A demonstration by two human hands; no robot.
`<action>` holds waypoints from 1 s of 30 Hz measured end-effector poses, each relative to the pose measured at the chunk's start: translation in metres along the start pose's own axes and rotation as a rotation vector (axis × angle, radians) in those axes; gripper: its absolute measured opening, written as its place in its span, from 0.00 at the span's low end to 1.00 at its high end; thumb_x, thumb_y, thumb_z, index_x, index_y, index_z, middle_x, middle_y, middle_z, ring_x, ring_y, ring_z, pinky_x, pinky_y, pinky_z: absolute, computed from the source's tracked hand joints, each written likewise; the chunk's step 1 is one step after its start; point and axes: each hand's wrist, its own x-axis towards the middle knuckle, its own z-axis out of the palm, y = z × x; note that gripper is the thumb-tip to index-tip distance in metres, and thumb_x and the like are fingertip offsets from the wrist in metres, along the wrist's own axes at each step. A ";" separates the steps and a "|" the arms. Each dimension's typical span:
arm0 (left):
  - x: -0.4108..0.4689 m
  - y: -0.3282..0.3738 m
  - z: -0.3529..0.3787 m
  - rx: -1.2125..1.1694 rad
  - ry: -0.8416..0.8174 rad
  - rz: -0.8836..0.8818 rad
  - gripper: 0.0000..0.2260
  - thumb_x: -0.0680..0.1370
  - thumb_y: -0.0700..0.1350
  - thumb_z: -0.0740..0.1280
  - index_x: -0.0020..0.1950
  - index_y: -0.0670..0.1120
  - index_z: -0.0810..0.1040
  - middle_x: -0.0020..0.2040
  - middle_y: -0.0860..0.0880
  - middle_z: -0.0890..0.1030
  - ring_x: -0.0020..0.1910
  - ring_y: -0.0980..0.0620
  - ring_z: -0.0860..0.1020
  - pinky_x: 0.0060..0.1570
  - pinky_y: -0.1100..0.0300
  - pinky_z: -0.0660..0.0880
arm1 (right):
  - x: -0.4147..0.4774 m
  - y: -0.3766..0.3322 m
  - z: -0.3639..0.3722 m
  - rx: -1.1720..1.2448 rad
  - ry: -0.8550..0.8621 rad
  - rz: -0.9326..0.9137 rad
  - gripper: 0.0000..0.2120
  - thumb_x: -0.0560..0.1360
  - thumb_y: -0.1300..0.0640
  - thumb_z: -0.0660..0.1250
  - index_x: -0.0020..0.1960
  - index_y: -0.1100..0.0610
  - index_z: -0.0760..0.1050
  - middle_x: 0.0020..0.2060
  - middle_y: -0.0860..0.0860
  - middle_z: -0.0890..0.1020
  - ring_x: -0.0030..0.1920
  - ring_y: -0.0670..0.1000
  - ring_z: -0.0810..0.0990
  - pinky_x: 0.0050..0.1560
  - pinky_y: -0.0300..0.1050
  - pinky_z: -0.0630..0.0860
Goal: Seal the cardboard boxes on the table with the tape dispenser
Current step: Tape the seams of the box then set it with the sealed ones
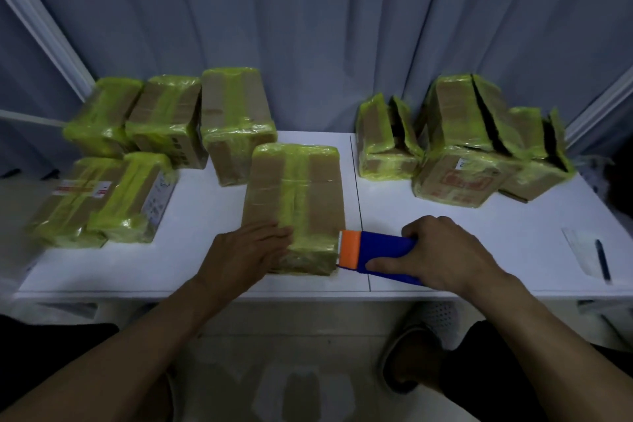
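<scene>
**Centre box under tape, both hands engaged**

The centre box (pixel 294 195), banded in yellow-green tape, lies lengthwise on the white tabletop (pixel 428 212) near its front edge. The left hand (pixel 250 250) rests flat on the box's near end, fingers straight. The right hand (pixel 442 250) grips the blue tape dispenser (pixel 380 255), whose orange head touches the box's near right corner. Five taped boxes (pixel 164 120) stand at the left. Three boxes (pixel 462 147) at the right appear to have parted flaps. A pen (pixel 602 259) lies far right.

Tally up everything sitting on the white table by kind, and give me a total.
Cardboard boxes: 9
Tape dispenser: 1
Pen: 1
Sheet of paper: 1
Total: 12
</scene>
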 end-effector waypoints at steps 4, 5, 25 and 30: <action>-0.004 -0.005 -0.005 0.013 -0.024 0.007 0.12 0.79 0.52 0.66 0.56 0.51 0.85 0.59 0.57 0.83 0.61 0.55 0.79 0.50 0.58 0.80 | -0.003 0.026 0.005 0.070 0.002 0.027 0.33 0.56 0.19 0.71 0.36 0.49 0.77 0.31 0.44 0.81 0.35 0.44 0.81 0.36 0.45 0.81; -0.006 -0.007 -0.007 0.011 -0.038 0.008 0.12 0.78 0.51 0.66 0.57 0.50 0.85 0.59 0.57 0.83 0.62 0.55 0.79 0.52 0.59 0.79 | -0.003 0.031 0.007 0.085 -0.001 0.021 0.34 0.55 0.18 0.70 0.36 0.49 0.77 0.32 0.44 0.81 0.35 0.43 0.82 0.37 0.45 0.82; 0.015 0.027 -0.003 -0.132 -0.272 0.008 0.22 0.76 0.53 0.68 0.70 0.53 0.74 0.71 0.56 0.73 0.74 0.54 0.66 0.75 0.48 0.58 | 0.031 0.012 0.040 -0.069 -0.064 -0.009 0.39 0.63 0.22 0.71 0.59 0.51 0.78 0.50 0.47 0.84 0.44 0.48 0.80 0.41 0.41 0.76; 0.023 0.026 0.031 -0.056 -0.287 0.151 0.18 0.80 0.51 0.67 0.70 0.53 0.76 0.72 0.54 0.73 0.74 0.54 0.67 0.74 0.48 0.63 | 0.031 0.009 0.041 -0.084 -0.075 0.006 0.39 0.62 0.22 0.71 0.58 0.51 0.79 0.46 0.47 0.82 0.43 0.48 0.79 0.40 0.42 0.75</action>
